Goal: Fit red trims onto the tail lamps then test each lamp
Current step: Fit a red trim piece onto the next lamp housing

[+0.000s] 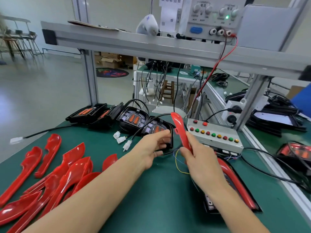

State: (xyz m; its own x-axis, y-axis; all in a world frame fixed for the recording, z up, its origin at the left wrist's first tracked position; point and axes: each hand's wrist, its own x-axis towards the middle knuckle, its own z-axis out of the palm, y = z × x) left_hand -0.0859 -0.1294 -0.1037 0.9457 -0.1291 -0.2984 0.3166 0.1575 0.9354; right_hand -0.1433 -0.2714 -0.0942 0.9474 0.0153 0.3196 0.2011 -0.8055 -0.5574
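Two forearms outstretched: right hand (200,158) fingers pinching upright red trim (180,130), left hand (154,147) fingers gripping tail lamp (157,128).

Hands: two, left (152,147), right (198,158). Lamps (133,117) in back row: four. Buttons (213,135) on box: eleven. White plugs (121,139): four.

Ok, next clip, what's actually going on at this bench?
A person is fitting red trims to tail lamps on a green bench. The right hand grips one red trim, held up on end. The left hand holds the nearest black tail lamp by its edge; the trim is not on it yet. More loose trims lie at left, more lamps behind, and a button test box sits at right.
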